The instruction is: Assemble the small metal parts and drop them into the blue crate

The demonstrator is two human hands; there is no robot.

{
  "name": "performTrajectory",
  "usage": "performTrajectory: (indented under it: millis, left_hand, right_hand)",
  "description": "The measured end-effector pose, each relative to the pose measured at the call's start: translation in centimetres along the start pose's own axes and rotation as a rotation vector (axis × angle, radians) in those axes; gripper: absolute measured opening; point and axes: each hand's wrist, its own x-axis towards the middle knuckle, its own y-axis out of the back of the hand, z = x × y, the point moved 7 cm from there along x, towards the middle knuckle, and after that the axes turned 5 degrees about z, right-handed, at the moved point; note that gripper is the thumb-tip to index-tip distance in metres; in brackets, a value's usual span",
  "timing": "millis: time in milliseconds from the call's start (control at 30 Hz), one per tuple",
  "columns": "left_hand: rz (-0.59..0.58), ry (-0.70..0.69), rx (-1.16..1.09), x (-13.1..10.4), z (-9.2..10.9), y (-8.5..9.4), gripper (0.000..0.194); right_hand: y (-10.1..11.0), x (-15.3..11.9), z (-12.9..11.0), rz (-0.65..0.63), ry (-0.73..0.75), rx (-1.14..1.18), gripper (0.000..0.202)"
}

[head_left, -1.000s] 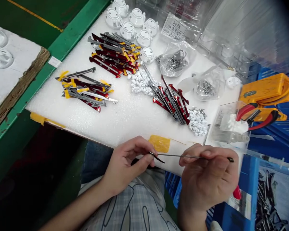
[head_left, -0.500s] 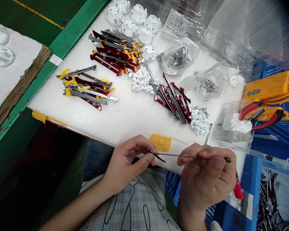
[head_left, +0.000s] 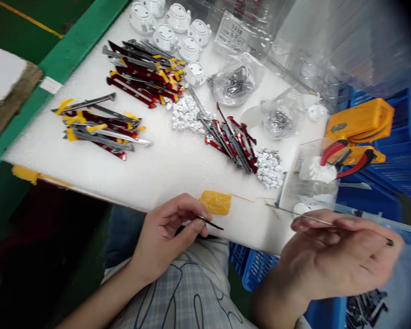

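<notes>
Low in the middle, my left hand pinches a thin dark blade-shaped piece between thumb and fingertips. My right hand, off to the right and blurred, is closed around a slim metal rod tool with a dark end showing at the palm. Its tip points left, apart from the dark piece. Just beyond my left fingers lies a yellow tape patch on the white foam-topped table. Small white parts are heaped beyond the rod's tip.
Red and grey blade-like parts lie in piles, some with yellow tape. White round pieces stand at the back near clear bags of small metal parts. Red-handled pliers and a yellow tool sit right, above blue crates.
My right hand has moved right, drawing the rod's tip away from the dark piece. My left hand still pinches that piece. The whole view has shifted somewhat.
</notes>
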Motion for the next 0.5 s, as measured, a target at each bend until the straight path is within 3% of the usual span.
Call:
performTrajectory:
  millis: [100, 200, 333, 500]
  left_hand:
    - [0.015, -0.056, 0.104, 0.1, 0.2, 0.2, 0.022]
    - [0.013, -0.126, 0.186, 0.1, 0.0, 0.5, 0.018]
    - [0.008, -0.172, 0.207, -0.1, -0.4, 0.7, 0.019]
    - [0.019, -0.125, 0.192, 0.2, 0.0, 0.3, 0.018]
  right_hand:
    - [2.5, 2.7, -0.9, 0.193, 0.278, -0.114, 0.017]
    - [3.8, 4.4, -1.2, 0.259, 0.451, -0.179, 0.019]
    - [4.3, 5.1, -0.5, 0.278, 0.449, -0.277, 0.027]
    - [4.4, 5.2, 0.6, 0.28, 0.429, -0.374, 0.032]
